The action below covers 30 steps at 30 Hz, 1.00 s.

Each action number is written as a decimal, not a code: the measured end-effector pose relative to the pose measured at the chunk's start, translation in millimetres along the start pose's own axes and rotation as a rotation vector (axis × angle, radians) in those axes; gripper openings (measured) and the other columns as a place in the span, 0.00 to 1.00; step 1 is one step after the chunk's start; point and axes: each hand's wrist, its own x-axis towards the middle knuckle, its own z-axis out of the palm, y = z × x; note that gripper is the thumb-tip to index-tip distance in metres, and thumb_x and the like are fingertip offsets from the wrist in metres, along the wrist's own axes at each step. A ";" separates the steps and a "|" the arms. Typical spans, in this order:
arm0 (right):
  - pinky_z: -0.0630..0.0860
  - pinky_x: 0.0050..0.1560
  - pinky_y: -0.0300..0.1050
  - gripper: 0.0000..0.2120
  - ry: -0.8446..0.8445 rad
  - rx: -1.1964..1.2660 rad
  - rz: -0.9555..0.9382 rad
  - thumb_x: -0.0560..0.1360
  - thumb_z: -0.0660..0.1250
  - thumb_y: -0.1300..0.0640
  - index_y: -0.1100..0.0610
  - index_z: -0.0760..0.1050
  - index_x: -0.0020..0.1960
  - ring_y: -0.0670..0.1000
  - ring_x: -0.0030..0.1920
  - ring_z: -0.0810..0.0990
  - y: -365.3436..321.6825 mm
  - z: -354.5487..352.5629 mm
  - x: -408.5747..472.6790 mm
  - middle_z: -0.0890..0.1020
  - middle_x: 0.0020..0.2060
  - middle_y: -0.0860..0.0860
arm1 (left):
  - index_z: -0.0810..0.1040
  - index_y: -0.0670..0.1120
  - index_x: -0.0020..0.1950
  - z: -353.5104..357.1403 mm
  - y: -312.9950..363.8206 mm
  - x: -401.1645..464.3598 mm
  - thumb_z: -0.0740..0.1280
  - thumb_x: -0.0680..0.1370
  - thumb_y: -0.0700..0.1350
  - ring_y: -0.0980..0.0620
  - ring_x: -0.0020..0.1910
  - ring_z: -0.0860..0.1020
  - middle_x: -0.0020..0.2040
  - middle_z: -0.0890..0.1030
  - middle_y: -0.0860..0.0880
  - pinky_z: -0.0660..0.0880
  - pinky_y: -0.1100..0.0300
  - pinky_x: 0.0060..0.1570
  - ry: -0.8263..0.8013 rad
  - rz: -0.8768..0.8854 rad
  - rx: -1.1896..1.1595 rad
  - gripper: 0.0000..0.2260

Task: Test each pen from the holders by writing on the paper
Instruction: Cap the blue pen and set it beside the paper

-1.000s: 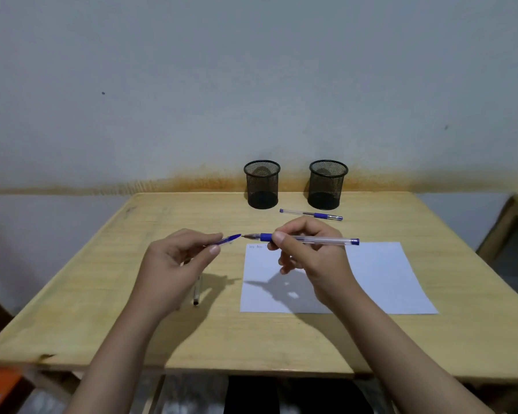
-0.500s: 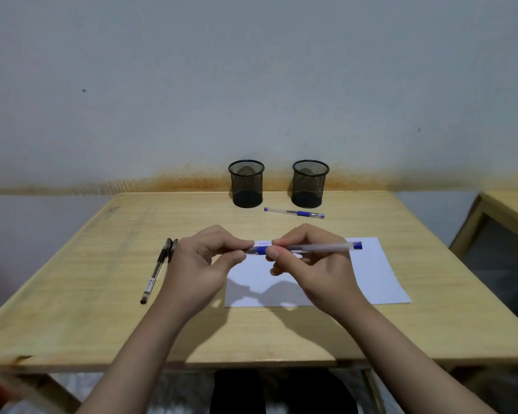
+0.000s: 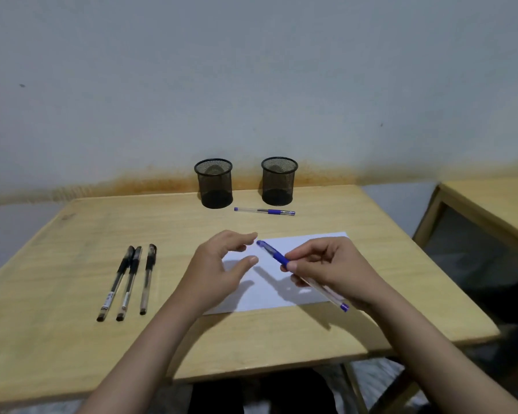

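You get soft, even, rather dim indoor light, apparently from above and slightly behind you. Your right hand (image 3: 332, 270) and left hand (image 3: 219, 273) throw soft-edged grey shadows onto the paper (image 3: 284, 282) and the table (image 3: 72, 234) just below them. No glare shows on the wood. The wide lens bends the table's edges and stretches the corners. Your forearms near the bottom look slightly soft; the mesh holders (image 3: 213, 183) stay fairly sharp. The wall shows a cool grey cast.

Blue pen (image 3: 277, 256), black mesh holders (image 3: 213, 183)
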 end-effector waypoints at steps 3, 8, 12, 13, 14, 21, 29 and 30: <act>0.79 0.39 0.44 0.02 0.315 -0.144 -0.040 0.70 0.72 0.67 0.62 0.82 0.41 0.50 0.31 0.81 11.4 -24.3 9.6 0.83 0.35 0.63 | 0.75 0.58 0.61 13.7 -15.4 -8.9 0.68 0.74 0.53 0.67 0.61 0.70 0.60 0.74 0.64 0.66 0.69 0.60 -0.089 -0.048 0.067 0.15; 0.74 0.35 0.37 0.04 0.606 -0.449 -0.032 0.71 0.70 0.63 0.55 0.81 0.40 0.46 0.34 0.80 42.0 -77.3 26.8 0.83 0.34 0.51 | 0.68 0.60 0.68 26.2 -36.3 -18.4 0.55 0.70 0.66 0.63 0.70 0.60 0.69 0.62 0.66 0.57 0.52 0.72 -0.294 -0.019 0.285 0.28; 0.72 0.36 0.36 0.05 0.606 -0.557 0.029 0.70 0.68 0.63 0.57 0.81 0.42 0.46 0.37 0.80 63.1 -90.5 31.6 0.84 0.35 0.52 | 0.66 0.60 0.70 30.0 -44.3 -18.2 0.50 0.71 0.67 0.61 0.72 0.57 0.69 0.57 0.67 0.53 0.48 0.73 -0.355 -0.007 0.372 0.29; 0.72 0.36 0.35 0.05 0.597 -0.575 0.032 0.70 0.68 0.63 0.57 0.81 0.42 0.45 0.37 0.80 67.0 -90.9 32.4 0.84 0.35 0.52 | 0.66 0.60 0.70 30.5 -45.3 -18.1 0.50 0.71 0.67 0.61 0.72 0.57 0.69 0.57 0.67 0.53 0.48 0.73 -0.349 -0.007 0.370 0.29; 0.72 0.36 0.35 0.04 0.589 -0.590 0.028 0.70 0.68 0.63 0.57 0.81 0.42 0.45 0.37 0.80 69.8 -91.3 33.2 0.84 0.35 0.52 | 0.66 0.60 0.70 30.9 -45.1 -17.8 0.50 0.71 0.67 0.62 0.72 0.57 0.69 0.57 0.68 0.53 0.48 0.73 -0.343 -0.003 0.371 0.29; 0.73 0.39 0.37 0.03 0.633 -0.588 0.013 0.71 0.68 0.60 0.57 0.81 0.44 0.44 0.39 0.79 71.4 -94.7 41.2 0.82 0.36 0.49 | 0.67 0.60 0.69 31.2 -44.9 -19.1 0.50 0.71 0.67 0.68 0.67 0.55 0.70 0.58 0.67 0.53 0.50 0.73 -0.320 0.013 0.346 0.28; 0.72 0.41 0.33 0.02 0.593 -0.550 -0.312 0.71 0.71 0.62 0.59 0.81 0.44 0.43 0.37 0.78 44.5 -55.6 81.8 0.82 0.41 0.52 | 0.67 0.61 0.69 31.2 -45.4 -20.5 0.51 0.71 0.66 0.71 0.66 0.53 0.70 0.58 0.68 0.53 0.51 0.73 -0.317 0.009 0.333 0.28; 0.74 0.41 0.36 0.02 0.556 -0.573 -0.343 0.71 0.71 0.63 0.60 0.81 0.44 0.46 0.36 0.78 41.5 -46.1 93.4 0.82 0.40 0.53 | 0.67 0.61 0.69 30.9 -45.2 -20.4 0.51 0.71 0.66 0.71 0.66 0.53 0.69 0.58 0.68 0.53 0.51 0.73 -0.317 0.008 0.330 0.27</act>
